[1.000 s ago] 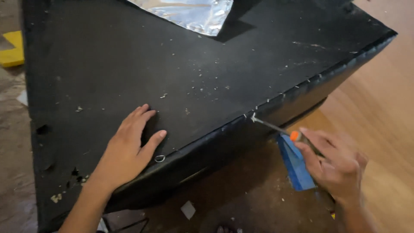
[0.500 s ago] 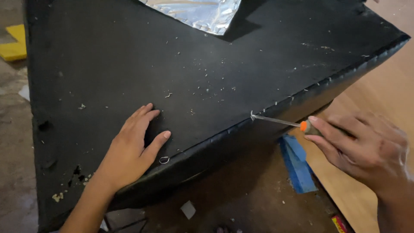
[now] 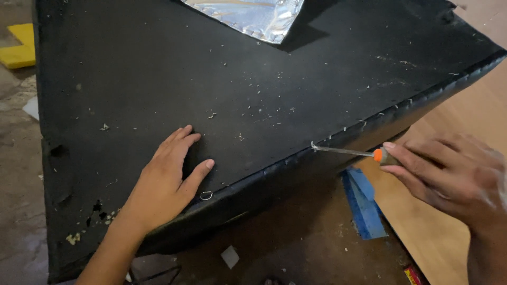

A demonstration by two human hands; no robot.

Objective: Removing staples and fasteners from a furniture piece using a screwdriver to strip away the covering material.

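Head view: a large black fabric-covered panel fills most of the frame, its stapled edge running from lower centre to upper right. The left hand is laid flat on the fabric at lower left, fingers spread, nothing held, beside a small bent wire ring. The right hand, at right, is pinched around a thin metal screwdriver with an orange collar; its tip is set at a staple on the panel edge, centre right. Staple prying seems in hand. A levering twist is called for next, panel held steady. A blue strip lies below; crumpled silver foil sits at top.
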